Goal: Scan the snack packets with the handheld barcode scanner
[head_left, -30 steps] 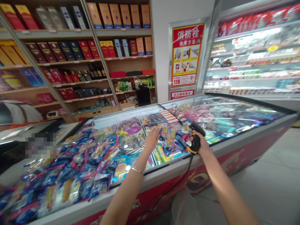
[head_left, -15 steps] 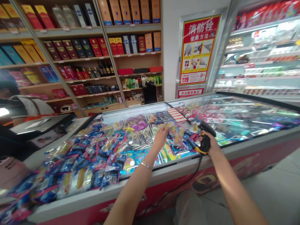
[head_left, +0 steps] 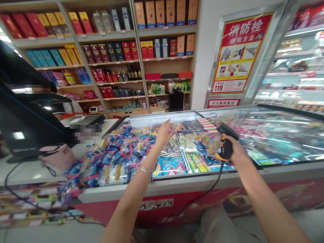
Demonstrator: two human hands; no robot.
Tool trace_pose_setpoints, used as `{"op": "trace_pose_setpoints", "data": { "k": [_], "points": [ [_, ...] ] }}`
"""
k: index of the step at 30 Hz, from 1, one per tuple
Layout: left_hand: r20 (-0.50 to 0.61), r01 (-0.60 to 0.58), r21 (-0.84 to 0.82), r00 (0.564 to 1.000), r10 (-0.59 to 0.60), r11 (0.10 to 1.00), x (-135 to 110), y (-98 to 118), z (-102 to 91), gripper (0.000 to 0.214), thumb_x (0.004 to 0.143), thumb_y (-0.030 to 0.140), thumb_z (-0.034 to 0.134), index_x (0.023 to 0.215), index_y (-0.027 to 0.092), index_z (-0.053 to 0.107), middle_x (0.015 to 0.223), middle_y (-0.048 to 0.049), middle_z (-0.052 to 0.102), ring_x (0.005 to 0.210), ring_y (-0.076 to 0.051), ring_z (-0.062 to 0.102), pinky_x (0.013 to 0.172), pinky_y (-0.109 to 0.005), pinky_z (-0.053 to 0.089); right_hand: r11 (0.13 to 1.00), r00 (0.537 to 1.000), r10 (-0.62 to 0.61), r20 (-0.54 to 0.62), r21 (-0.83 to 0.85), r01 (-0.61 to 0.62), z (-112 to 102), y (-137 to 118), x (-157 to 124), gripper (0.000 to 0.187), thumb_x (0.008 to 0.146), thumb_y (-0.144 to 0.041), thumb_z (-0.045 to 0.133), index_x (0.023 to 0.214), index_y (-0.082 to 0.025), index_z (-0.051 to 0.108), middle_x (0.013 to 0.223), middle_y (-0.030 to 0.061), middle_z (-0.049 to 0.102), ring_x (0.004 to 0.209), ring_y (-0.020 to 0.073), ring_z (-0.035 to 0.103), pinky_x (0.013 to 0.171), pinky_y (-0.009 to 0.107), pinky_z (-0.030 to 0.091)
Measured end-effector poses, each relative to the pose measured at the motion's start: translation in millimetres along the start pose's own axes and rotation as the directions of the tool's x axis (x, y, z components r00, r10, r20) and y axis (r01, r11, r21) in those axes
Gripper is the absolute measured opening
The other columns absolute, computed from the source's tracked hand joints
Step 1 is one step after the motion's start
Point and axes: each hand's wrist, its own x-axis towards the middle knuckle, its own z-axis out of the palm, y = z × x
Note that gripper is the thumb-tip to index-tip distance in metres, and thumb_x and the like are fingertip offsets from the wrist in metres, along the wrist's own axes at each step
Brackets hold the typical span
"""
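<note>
Barcode scanner [head_left: 227, 143] up, left grip [head_left: 164, 133] open over the chest freezer [head_left: 177, 188]

And we were live at the freezer, where the right grip [head_left: 234, 150] was clenched firmly round the scanner's black handle, yellow trim showing, its nose tipped up and forward above the packets toward the freezer's right side. A black cable [head_left: 199, 197] dropped from the scanner over the freezer's front rim. The left grip was released, its fingers [head_left: 168, 126] spread and empty, hanging over the middle of the freezer. Snack packets [head_left: 118, 162] lay heaped in the freezer's left half, just below and left of those fingers, in a jumble of blue, pink and clear wrappers. It looked like a scanning step, with the scanner ready and no packet picked up. The next move, on this view, called for the left fingers to close on one packet and bring it before the scanner's nose. A glass lid [head_left: 278, 135] covered the freezer's right end. Left of the freezer, a pink bag [head_left: 57, 157] sat on the counter [head_left: 32, 172]. Behind it stood shelves of boxed liquor [head_left: 101, 50] and a red fire-hydrant sign [head_left: 239, 54].
</note>
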Motion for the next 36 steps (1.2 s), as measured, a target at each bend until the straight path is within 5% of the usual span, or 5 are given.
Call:
{"op": "trace_pose_setpoints", "data": {
  "k": [7,14,22,28,36],
  "points": [
    [-0.064,0.169,0.243,0.985,-0.158,0.955,-23.0,-100.4,-97.3,0.027,0.085,0.022,0.049,0.105,0.018,0.066,0.123,-0.0108,0.062,0.113,-0.023,0.057,0.101,-0.038,0.042,0.989,0.971,0.127,0.202,-0.106,-0.108,113.1,68.4,6.1,0.010,0.074,-0.018,0.065,0.070,-0.017,0.056,0.051,-0.0019,0.053,0.039,0.0082,0.048,0.033,0.016,0.040],
    [-0.022,0.313,0.425,0.942,-0.336,0.849,-60.1,-188.5,-129.0,0.030,0.087,0.030,0.045,0.102,0.018,0.067,0.097,-0.0083,0.071,0.089,-0.021,0.064,0.086,-0.032,0.048,0.937,0.880,0.316,0.354,-0.259,-0.232,187.8,152.2,19.3,0.009,0.075,-0.017,0.064,0.068,-0.014,0.060,0.054,0.0013,0.060,0.042,0.0083,0.051,0.038,0.017,0.044],
    [0.000,0.324,0.611,0.912,-0.410,0.722,-86.5,-209.7,-125.9,0.027,0.088,0.028,0.046,0.101,0.021,0.068,0.102,-0.0099,0.068,0.097,-0.025,0.061,0.086,-0.034,0.046,0.887,0.764,0.443,0.469,-0.357,-0.295,194.4,197.6,12.6,0.014,0.076,-0.024,0.064,0.068,-0.012,0.065,0.057,0.0054,0.063,0.045,0.0100,0.055,0.045,0.019,0.048],
    [0.075,0.267,0.730,0.884,-0.462,0.629,-91.2,-207.6,-120.4,0.034,0.082,0.032,0.060,0.115,0.026,0.064,0.118,-0.0104,0.062,0.117,-0.034,0.047,0.098,-0.049,0.037,0.887,0.808,0.411,0.422,-0.389,-0.247,188.5,196.6,6.7,0.014,0.078,-0.021,0.060,0.068,-0.013,0.066,0.055,0.0054,0.064,0.044,0.0116,0.056,0.043,0.020,0.048],
    [0.005,0.331,0.658,0.896,-0.444,0.676,-85.1,-205.0,-119.3,0.035,0.065,0.034,0.076,0.095,0.019,0.065,0.103,-0.0138,0.062,0.105,-0.033,0.053,0.092,-0.043,0.041,0.903,0.822,0.381,0.424,-0.363,-0.231,188.1,202.2,9.1,0.013,0.075,-0.024,0.062,0.067,-0.014,0.065,0.052,0.0037,0.061,0.042,0.0111,0.055,0.041,0.019,0.046]
  ]
}}
